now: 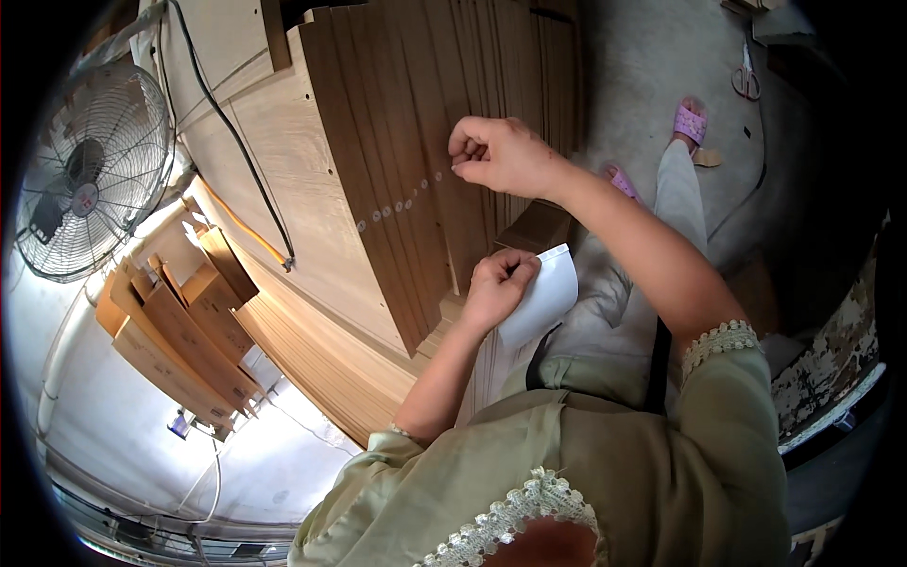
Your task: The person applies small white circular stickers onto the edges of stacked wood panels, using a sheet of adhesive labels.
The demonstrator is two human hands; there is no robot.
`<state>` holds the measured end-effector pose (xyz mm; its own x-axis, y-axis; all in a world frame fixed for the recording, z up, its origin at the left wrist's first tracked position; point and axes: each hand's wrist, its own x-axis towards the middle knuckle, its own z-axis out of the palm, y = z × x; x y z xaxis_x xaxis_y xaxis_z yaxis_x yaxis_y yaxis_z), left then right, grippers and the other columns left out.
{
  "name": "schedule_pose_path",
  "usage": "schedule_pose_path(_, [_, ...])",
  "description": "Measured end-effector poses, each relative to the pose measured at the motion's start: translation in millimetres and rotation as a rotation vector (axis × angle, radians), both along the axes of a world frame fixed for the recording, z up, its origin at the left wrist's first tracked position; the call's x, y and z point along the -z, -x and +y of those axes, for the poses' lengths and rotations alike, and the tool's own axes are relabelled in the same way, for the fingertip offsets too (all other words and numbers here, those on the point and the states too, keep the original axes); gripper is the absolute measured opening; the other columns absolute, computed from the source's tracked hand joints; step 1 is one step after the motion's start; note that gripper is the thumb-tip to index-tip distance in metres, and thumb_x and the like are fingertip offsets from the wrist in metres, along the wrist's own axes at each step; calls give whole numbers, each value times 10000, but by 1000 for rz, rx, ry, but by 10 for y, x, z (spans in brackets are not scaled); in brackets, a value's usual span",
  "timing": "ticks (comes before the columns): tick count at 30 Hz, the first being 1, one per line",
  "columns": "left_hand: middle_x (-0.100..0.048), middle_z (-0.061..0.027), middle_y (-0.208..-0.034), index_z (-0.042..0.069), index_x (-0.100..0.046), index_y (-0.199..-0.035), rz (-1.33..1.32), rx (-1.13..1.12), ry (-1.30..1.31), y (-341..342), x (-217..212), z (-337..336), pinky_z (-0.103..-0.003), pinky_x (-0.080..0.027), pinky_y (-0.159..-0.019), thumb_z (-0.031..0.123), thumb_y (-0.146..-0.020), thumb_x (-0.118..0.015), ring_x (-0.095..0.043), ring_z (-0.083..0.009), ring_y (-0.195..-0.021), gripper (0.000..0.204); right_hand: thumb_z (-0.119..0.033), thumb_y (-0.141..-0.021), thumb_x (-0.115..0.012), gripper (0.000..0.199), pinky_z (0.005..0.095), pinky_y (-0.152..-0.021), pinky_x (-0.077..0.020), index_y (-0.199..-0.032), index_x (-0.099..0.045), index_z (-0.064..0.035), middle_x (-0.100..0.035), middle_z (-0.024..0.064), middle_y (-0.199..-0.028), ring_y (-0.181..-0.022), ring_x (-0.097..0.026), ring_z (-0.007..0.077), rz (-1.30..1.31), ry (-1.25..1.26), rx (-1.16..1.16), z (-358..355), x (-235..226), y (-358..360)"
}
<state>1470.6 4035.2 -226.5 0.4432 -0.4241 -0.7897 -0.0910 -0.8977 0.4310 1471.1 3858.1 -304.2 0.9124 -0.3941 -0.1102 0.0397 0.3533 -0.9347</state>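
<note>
A stack of wooden boards (pixel 378 104) stands with its long brown edges toward me. Several small round white stickers (pixel 409 204) run in a slanting row across those edges, one on each of several boards. My right hand (pixel 505 156) hovers just past the upper end of that row, its thumb and fingertips pinched together. Whether something small sits in that pinch cannot be made out. Lower down, my left hand (pixel 501 286) grips the edge of a curled white paper sheet (pixel 548 300) between thumb and fingers, close to my body.
A round wire-cage fan (pixel 94 170) is at the far left. Below it, folded cardboard cartons (pixel 175 331) lean together. A dark cable (pixel 227 118) hangs across the pale board top. Scissors (pixel 745 80) lie on the concrete floor (pixel 633 57), beyond my feet in purple sandals (pixel 691 123).
</note>
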Motion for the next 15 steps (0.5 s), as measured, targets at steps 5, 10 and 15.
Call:
schedule_pose_path(5, [-626,-7,-773,-20,-649,-902,7,-13,-11,-24,2,8,-223,-435,-678,128,-871,-589,-519,-58,-728,162,-25,-715,-632,171,287,-658,-514,-872,-564,-9,-647,105,-771,-725,-642,196,4,48,35,79,-93,-43])
schedule_pose_path(10, [-625,-4,-773,-20,-651,-908,20,3,-7,-36,-23,-5,-221,-434,-677,130,-874,-588,-516,-56,-725,166,-17,-712,-645,165,324,-630,-512,-837,-538,-12,-618,118,-745,-701,-631,235,-78,250,249,234,-58,-82])
schedule_pose_path(15, [-649,-113,-825,-1,-661,-902,31,-31,-24,-24,2,40,-287,-467,-705,128,-842,-597,-601,-168,-763,156,-54,-670,-710,278,395,-662,-488,-842,-492,-31,-589,125,-810,-769,-589,325,-45,364,279,30,11,-73])
